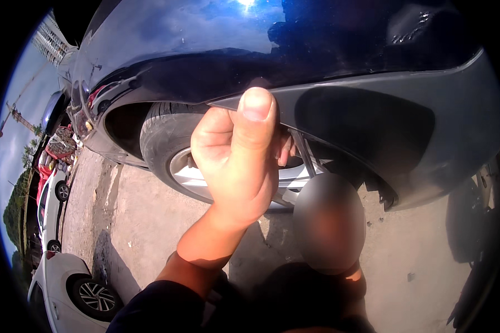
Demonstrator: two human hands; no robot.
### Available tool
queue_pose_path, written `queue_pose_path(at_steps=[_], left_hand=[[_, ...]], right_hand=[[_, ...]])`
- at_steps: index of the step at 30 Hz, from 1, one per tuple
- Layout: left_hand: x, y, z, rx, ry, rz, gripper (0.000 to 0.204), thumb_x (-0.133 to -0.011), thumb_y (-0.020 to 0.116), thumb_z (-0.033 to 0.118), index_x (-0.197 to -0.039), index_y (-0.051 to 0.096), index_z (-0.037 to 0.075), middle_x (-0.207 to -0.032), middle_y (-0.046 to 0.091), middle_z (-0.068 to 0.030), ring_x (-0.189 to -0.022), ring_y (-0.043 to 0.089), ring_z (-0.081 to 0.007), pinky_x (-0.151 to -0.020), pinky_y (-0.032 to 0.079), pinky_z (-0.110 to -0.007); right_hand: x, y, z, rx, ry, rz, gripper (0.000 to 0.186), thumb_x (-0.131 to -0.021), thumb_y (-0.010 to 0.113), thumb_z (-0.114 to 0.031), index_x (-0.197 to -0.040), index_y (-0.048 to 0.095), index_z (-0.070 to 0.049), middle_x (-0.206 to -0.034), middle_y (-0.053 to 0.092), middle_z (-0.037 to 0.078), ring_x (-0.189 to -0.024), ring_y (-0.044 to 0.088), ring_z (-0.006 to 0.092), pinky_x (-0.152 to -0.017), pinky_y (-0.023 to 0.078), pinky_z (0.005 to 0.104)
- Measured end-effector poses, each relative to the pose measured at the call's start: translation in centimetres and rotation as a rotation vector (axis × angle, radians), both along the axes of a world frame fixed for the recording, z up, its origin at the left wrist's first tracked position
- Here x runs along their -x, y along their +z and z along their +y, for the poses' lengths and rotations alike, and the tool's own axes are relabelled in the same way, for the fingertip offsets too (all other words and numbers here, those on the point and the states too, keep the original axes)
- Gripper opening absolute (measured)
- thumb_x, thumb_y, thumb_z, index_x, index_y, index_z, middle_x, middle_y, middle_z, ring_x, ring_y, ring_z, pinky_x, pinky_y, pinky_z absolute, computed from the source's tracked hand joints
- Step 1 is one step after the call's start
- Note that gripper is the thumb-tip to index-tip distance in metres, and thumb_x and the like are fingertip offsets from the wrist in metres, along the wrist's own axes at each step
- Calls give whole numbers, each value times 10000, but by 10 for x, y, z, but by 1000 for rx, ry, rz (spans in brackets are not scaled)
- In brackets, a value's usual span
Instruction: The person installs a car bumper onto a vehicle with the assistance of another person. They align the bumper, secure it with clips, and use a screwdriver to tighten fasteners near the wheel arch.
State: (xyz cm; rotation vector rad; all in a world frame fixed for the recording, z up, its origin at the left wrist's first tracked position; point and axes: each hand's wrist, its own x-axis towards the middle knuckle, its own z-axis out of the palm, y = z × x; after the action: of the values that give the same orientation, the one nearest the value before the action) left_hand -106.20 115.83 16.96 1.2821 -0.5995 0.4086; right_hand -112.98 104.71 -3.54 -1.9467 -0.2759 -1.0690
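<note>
My left hand (236, 155) reaches up from the lower left and is closed on the lower edge of the dark blue car's wheel arch trim (344, 91). Its thumb points upward and lies against the trim's outer side, while the fingers curl in behind, with fingertips showing to the right. The trim's pointed end comes out just left of the thumb. Behind the hand is the car's wheel, with a dark tyre (158, 139) and silver spokes. My right forearm (354, 286) rises from the lower edge; a blurred oval covers what lies beyond it, so my right hand's fingers cannot be seen.
Glossy blue bodywork (205, 66) spans the top, meeting a grey lower panel (455, 122) at the right. Concrete ground (150, 216) lies below. White cars (66, 277) stand at the left, near a heap of red and pale bundles (58, 147).
</note>
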Motion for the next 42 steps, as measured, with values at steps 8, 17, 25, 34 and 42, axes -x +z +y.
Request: queue_pose_path(at_steps=[8, 17, 25, 34, 42], left_hand=[[2, 7, 2, 188, -132, 56, 396, -957, 660, 211, -634, 477, 75, -579, 537, -44, -468, 493, -97, -464, 426, -246], [3, 10, 7, -96, -18, 67, 434, -1004, 525, 434, -752, 484, 83, -577, 379, -5, -467, 395, -112, -494, 426, -293], [2, 11, 8, 20, -69, 76, 421, -971, 606, 350, -673, 488, 76, -562, 458, -26, -449, 438, -109, -471, 429, -274], [3, 9, 8, -113, -28, 60, 478, -999, 521, 465, -702, 426, 103, -581, 392, -4, -471, 417, -114, -508, 440, -297], [5, 10, 4, 49, -88, 117, 446, -964, 620, 359, -645, 493, 75, -560, 486, -26, -442, 450, -96, -462, 423, -253]], right_hand=[[8, 15, -7, -888, 884, 548, 551, -867, 724, -225, -1280, 531, 83, -763, 609, 76, -659, 571, 140, -605, 466, 251], [7, 21, -1, -596, 654, 319, 583, -916, 672, -349, -1278, 524, 83, -750, 596, 89, -652, 542, 120, -568, 439, 241], [5, 0, -2, 72, -73, -78, 508, -897, 697, -276, -1240, 555, 70, -763, 608, 64, -626, 562, 138, -542, 458, 265], [13, 21, -7, 22, 77, 52, 499, -867, 728, -221, -1236, 563, 72, -873, 659, 101, -717, 631, 154, -632, 505, 272], [14, 24, 2, -357, 279, 146, 515, -866, 717, -187, -1282, 542, 61, -860, 653, 104, -713, 630, 172, -635, 508, 280]])
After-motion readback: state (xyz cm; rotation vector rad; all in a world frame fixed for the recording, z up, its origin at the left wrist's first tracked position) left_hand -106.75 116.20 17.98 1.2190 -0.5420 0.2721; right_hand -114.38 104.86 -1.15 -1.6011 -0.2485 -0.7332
